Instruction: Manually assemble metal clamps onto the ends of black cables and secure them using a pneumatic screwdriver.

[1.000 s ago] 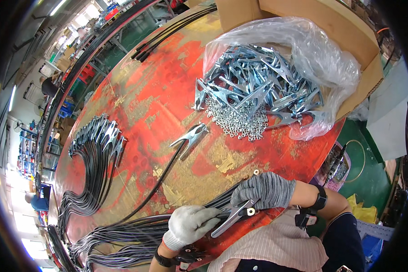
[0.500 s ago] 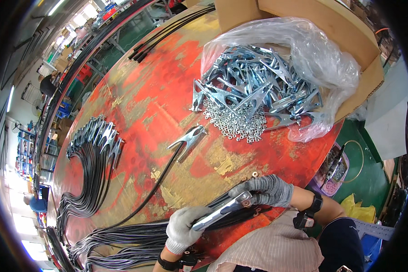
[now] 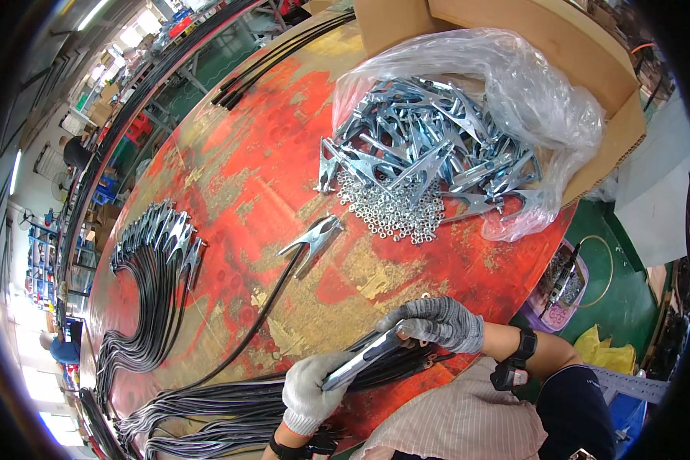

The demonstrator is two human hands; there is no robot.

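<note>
Both gloved hands hold one shiny metal clamp [image 3: 364, 359] near the table's front edge. My left hand [image 3: 308, 391], in a white glove, grips its lower end. My right hand [image 3: 437, 322], in a grey glove, closes on its upper end. Under them lies a bundle of black cables [image 3: 230, 402]. A finished clamp on a black cable [image 3: 312, 239] rests alone in the middle of the worn red table [image 3: 238, 176].
A heap of metal clamps [image 3: 429, 153] spills from a clear plastic bag in a cardboard box [image 3: 590, 69] at the back right, with small nuts [image 3: 391, 211] in front. Cabled clamps [image 3: 157, 238] lie in a row at left. More black cables [image 3: 276, 54] lie at the far edge.
Both hands have lifted the clamp slightly and turned it, the right hand sliding up along it toward its upper end. The rest of the table is unchanged.
</note>
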